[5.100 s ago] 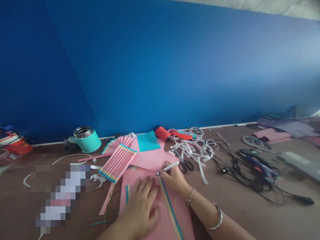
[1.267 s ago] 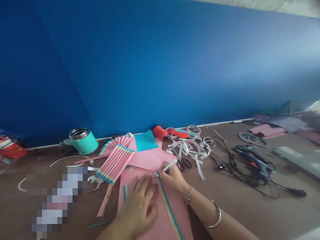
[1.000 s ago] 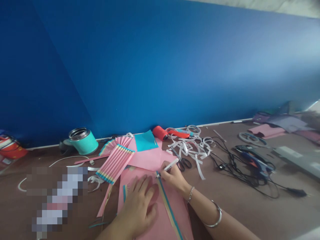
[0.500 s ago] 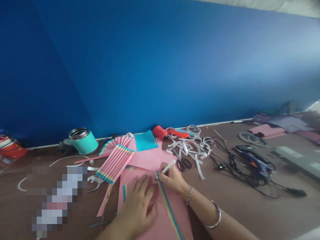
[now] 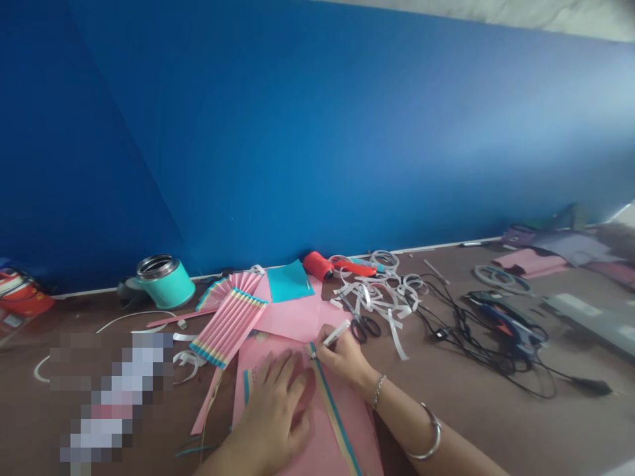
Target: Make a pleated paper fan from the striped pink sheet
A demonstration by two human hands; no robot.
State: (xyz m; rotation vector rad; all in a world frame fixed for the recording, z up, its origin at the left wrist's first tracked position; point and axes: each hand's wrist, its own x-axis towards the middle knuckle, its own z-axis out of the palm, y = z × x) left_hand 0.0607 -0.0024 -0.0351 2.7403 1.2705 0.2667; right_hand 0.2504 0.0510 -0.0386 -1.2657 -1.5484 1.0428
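Observation:
My left hand lies flat on a pink paper sheet, fingers spread and pointing away from me. My right hand is closed round a white pen, its tip down on the sheet near the top of a blue and cream stripe. Small dark marks show on the paper by my left fingertips. Just left of the sheet rests a pleated pink paper piece with blue and cream edges. Black-handled scissors lie right of my right hand.
A blue paper piece and a red thread spool lie behind the sheet. Curled white strips, black cables and a blue glue gun are to the right. A turquoise mug stands at the back left.
Both hands keep almost the same places. The right hand and pen have shifted very slightly to the right; the view has moved a little.

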